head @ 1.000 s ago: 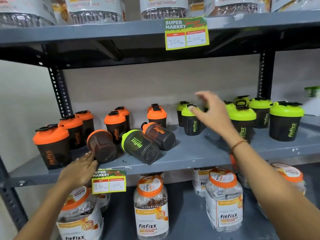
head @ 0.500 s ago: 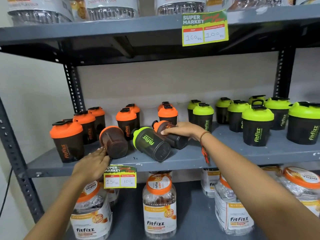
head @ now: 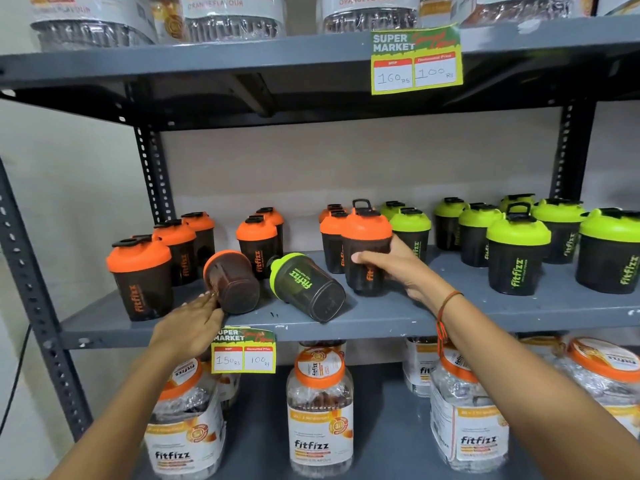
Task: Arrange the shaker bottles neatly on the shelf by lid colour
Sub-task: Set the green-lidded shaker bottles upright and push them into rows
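On the grey middle shelf (head: pixel 381 317) stand dark shaker bottles, orange-lidded ones (head: pixel 138 271) on the left and green-lidded ones (head: pixel 517 254) on the right. My right hand (head: pixel 398 268) grips an orange-lidded shaker (head: pixel 365 237), held upright at the shelf's middle beside other orange ones. A green-lidded shaker (head: pixel 304 285) lies on its side near the front. An orange-lidded shaker (head: pixel 230 282) also lies tipped over, its base toward me. My left hand (head: pixel 188 323) lies flat at the shelf's edge, fingertips touching that bottle's base.
A price tag (head: pixel 244 351) hangs on the shelf's front edge. Large clear jars (head: pixel 320 410) with orange lids fill the shelf below. More jars (head: pixel 228 19) and a second price tag (head: pixel 415 60) sit on the top shelf. A perforated upright (head: pixel 31 271) stands at the left.
My right hand came down from the green bottles, took the lying orange-lidded shaker and stood it upright. The left hand stayed by the tipped orange bottle. The camera drifted left.
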Demonstrator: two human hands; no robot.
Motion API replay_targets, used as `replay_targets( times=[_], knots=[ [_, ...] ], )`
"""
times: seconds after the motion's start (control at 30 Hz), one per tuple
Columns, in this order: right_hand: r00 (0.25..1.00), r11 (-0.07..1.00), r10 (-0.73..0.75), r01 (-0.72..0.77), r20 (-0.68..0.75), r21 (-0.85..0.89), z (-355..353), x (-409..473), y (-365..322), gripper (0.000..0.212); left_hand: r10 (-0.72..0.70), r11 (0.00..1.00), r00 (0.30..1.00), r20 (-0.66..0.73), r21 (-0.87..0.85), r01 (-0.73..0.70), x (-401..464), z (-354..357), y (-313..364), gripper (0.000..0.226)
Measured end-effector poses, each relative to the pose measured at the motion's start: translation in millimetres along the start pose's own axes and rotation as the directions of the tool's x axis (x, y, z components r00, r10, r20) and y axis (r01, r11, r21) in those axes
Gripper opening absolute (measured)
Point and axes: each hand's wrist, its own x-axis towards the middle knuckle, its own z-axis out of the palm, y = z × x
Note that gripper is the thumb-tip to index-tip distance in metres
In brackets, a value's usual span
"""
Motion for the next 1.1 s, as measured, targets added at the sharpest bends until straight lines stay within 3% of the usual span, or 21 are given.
replay_targets(
  times=[0.1,0.3,0.33,0.4,0.43,0.5,0.57,0.6,0.67,0.77,0.87,1.1],
  knots=[
    [0.998,0.997,0.041,-0.038,0.042,-0.063,-2.7,-4.6,10.4,0.089,0.003,1.000,1.000,0.000,0.006,-0.003,-0.4,-1.4,1.3,0.056],
    [0.997,0.990,0.024,-0.012,0.078,-0.141,-2.3,-14.2,9.0,0.092,0.037,0.997,0.998,0.042,0.070,-0.040,-3.4,-4.3,3.1,0.055],
    [0.999,0.989,0.011,-0.004,0.049,-0.148,-1.5,-17.5,5.3,0.094,0.033,0.997,0.999,0.041,0.066,-0.036,-3.7,-4.9,3.3,0.055],
    [0.982,0.988,-0.092,0.070,-0.162,-0.139,2.1,-25.6,-6.6,0.096,0.018,0.999,0.999,0.031,0.049,-0.019,-3.6,-5.6,3.5,0.055],
    [0.929,0.975,-0.202,0.160,-0.309,-0.156,5.2,-30.0,-15.8,0.090,0.013,0.999,0.999,0.029,0.044,-0.015,-3.3,-5.5,3.7,0.056],
    [0.735,0.871,-0.491,0.397,-0.468,-0.290,16.2,-39.2,-39.9,0.073,0.003,1.000,1.000,0.023,0.019,-0.004,-2.3,-3.9,3.7,0.056],
    [0.585,0.701,-0.711,0.554,-0.390,-0.448,34.5,-43.1,-67.8,0.056,-0.011,1.000,1.000,0.003,-0.015,0.011,-2.1,-2.4,3.5,0.056],
    [0.569,0.631,-0.768,0.591,-0.294,-0.503,45.7,-43.2,-81.4,0.049,-0.016,1.000,1.000,-0.003,-0.027,0.015,-2.1,-2.1,3.3,0.056],
    [0.667,0.547,-0.744,0.577,-0.037,-0.607,69.7,-40.7,-101.0,0.048,-0.013,0.999,1.000,-0.002,-0.034,0.013,-2.6,-2.3,3.2,0.056],
    [0.865,0.307,-0.393,0.444,0.312,-0.842,102.4,-31.1,-108.0,0.076,-0.007,0.998,1.000,0.005,-0.057,0.007,-4.0,-4.2,4.3,0.056],
    [0.917,0.113,-0.178,0.380,0.358,-0.918,124.3,-21.6,-96.5,0.082,-0.012,0.998,1.000,0.003,-0.056,0.012,-4.7,-5.4,5.3,0.056],
    [0.937,-0.036,-0.010,0.349,0.349,-0.937,141.2,-11.5,-80.5,0.082,-0.013,0.999,1.000,0.008,-0.050,0.013,-4.6,-4.8,5.0,0.056]
  ],
)
